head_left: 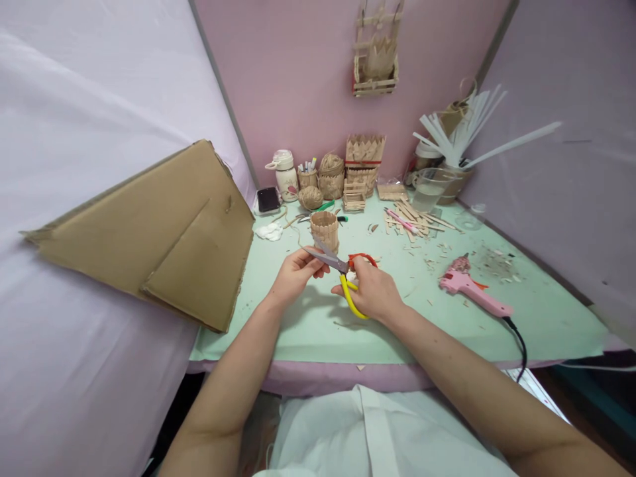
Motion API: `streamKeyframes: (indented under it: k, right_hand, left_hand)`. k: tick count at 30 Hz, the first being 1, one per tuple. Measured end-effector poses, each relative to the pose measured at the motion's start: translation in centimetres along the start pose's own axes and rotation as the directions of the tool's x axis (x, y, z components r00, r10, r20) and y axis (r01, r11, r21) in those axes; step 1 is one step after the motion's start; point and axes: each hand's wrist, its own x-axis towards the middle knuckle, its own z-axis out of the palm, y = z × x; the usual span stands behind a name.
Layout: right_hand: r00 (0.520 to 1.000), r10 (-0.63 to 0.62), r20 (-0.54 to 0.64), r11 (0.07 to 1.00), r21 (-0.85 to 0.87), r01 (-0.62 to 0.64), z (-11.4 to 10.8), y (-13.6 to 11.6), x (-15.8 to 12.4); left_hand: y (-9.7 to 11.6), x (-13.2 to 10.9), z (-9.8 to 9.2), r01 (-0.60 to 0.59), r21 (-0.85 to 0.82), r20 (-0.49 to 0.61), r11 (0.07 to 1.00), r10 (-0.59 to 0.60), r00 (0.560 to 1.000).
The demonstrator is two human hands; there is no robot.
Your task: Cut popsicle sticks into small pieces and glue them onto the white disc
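Note:
My right hand (pixel 375 289) grips a pair of scissors (pixel 334 261) with one red and one yellow handle. The blades stand apart and point left, over the fingers of my left hand (pixel 298 273). Those fingers are pinched around a thin strand of twine (pixel 299 233), which trails back toward a twine ball (pixel 311 197); its end in the fingers is hard to see. Just behind the blades a round cup made of wooden sticks (pixel 325 228) stands upright on the green tabletop (pixel 308 338).
To the right lies a pink glue gun (pixel 472 291) with a black cord. Loose wooden sticks (pixel 417 218) are heaped behind it. A white bottle (pixel 285 175), stick-built holders (pixel 365 165) and a clear cup (pixel 428 189) line the back. Folded cardboard (pixel 163 232) leans at left.

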Motion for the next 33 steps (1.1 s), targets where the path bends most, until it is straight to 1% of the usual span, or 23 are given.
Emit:
streamKeyframes:
  k: [8, 15, 20, 25, 33]
  right_hand:
    - [0.998, 0.027, 0.055, 0.999, -0.040, -0.025, -0.31, -0.11, -0.11]
    - [0.999, 0.009, 0.052, 1.000, -0.009, -0.008, -0.20, 0.11, 0.07]
    - [0.997, 0.023, 0.080, 0.999, -0.025, -0.021, -0.24, 0.06, 0.06]
    - [0.993, 0.047, 0.109, 0.997, -0.059, -0.041, -0.34, -0.05, 0.01]
    - [0.992, 0.047, 0.116, 0.999, -0.031, -0.044, -0.41, -0.10, -0.12]
  left_hand:
    - [0.13, 0.10, -0.25, 0.023, 0.085, -0.008, 0.996, -0.023, 1.000]
    - [0.28, 0.14, -0.25, 0.022, 0.063, -0.028, 0.998, -0.021, 0.999]
    - [0.25, 0.09, -0.16, 0.013, 0.068, -0.030, 0.998, -0.011, 0.999]
    - [0.49, 0.08, -0.21, 0.027, 0.088, -0.024, 0.996, -0.025, 0.999]
    - [0.46, 0.18, -0.47, 0.053, 0.091, -0.017, 0.994, -0.052, 0.999]
